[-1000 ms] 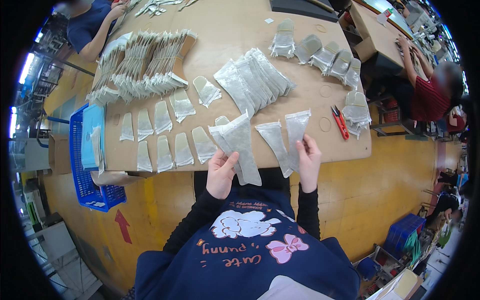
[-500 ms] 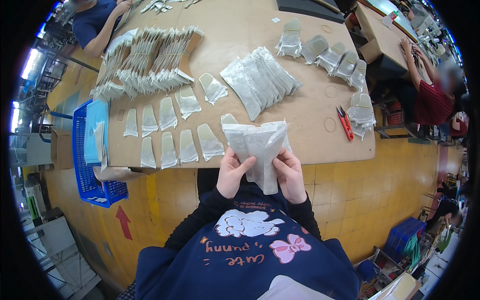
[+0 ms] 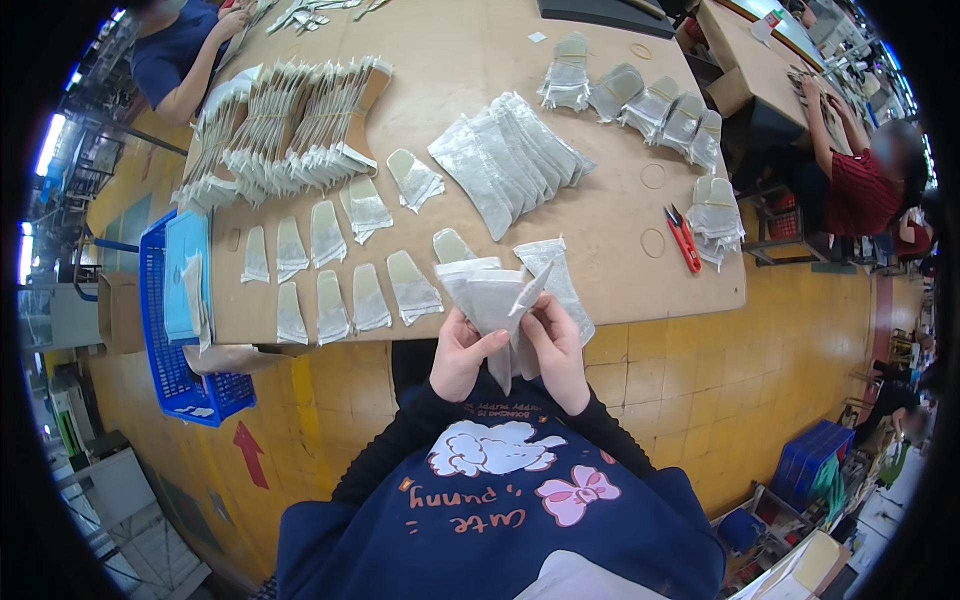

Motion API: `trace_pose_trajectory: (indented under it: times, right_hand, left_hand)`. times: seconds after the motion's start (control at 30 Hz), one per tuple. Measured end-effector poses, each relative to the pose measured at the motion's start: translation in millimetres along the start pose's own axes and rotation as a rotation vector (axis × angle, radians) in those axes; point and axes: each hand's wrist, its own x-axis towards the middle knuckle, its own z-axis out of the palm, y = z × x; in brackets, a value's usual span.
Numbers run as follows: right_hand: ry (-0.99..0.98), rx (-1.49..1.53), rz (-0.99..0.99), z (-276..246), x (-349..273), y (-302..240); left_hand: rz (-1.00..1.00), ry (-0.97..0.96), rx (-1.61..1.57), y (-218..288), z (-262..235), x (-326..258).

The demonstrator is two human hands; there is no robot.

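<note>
Just past the table's near edge, my left hand [image 3: 460,357] and my right hand [image 3: 557,357] hold a folded, pale grey-white fabric piece [image 3: 490,298] between them. My left thumb presses on its front, and my right fingers pinch its right side, where a flap stands up. Another tapered fabric piece [image 3: 562,290] lies on the table beyond my right hand. Behind the held cloth, a smaller tapered piece [image 3: 452,245] is partly hidden. Farther away rests a fanned stack of similar fabric pieces [image 3: 512,165]. Small tapered pieces [image 3: 371,300] lie in rows to the left.
Banded bundles [image 3: 310,115] stand at the far left; more bundles [image 3: 650,108] lie at the right. Red-handled thread snips [image 3: 686,242] lie near a rubber band [image 3: 652,243]. A blue basket [image 3: 235,395] stands off the table's left edge. Co-workers sit at far left and right.
The held fabric has gone from spread out to folded and narrower, with its right side turned up. My right hand has moved left, closer to my left hand. More of the piece behind it shows.
</note>
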Motion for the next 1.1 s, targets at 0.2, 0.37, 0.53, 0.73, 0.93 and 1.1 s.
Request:
trace_pose_trajectory:
  times: [0.2, 0.37, 0.53, 0.73, 0.93, 1.1]
  right_hand:
    - [-0.065, 0.085, 0.152, 5.0, -9.1, -4.3]
    - [0.192, -0.081, -0.075, 0.3, -6.1, 1.5]
    - [0.524, -0.022, -0.158, -49.9, 12.6, -6.2]
    - [0.653, 0.105, -0.135, -98.7, 3.8, -25.2]
    - [0.533, 0.074, -0.013, -99.6, -5.4, -16.7]
    - [0.164, -1.048, -0.096, -59.9, 13.8, 13.7]
  left_hand:
    - [0.066, -0.237, 0.180, -0.4, 2.3, -3.9]
    - [-0.084, -0.149, 0.105, -1.4, 5.6, -1.2]
    - [-0.026, -0.085, -0.115, -19.4, 33.3, 17.4]
    - [-0.086, -0.020, -0.101, -37.5, 61.1, 44.1]
    - [-0.257, 0.137, -0.111, -36.6, 50.8, 19.3]
    - [-0.290, 0.145, -0.199, -40.7, 49.9, 24.1]
